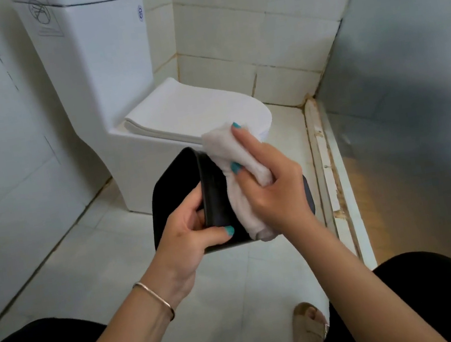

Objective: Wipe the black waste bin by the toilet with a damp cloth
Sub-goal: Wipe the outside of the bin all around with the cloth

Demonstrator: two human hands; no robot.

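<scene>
Your left hand (189, 229) reaches forward from the lower left with the forearm bare, its fingers curled over the rim of the black bin (212, 190) and the thumb lying flat along the near edge, so it grips firmly. Your right hand (267, 182) comes in from the lower right, back of the hand towards you, with the fingers wrapped round the white cloth (234, 175) and the index finger stretched up along it. Both wrists are held level, close together.
</scene>
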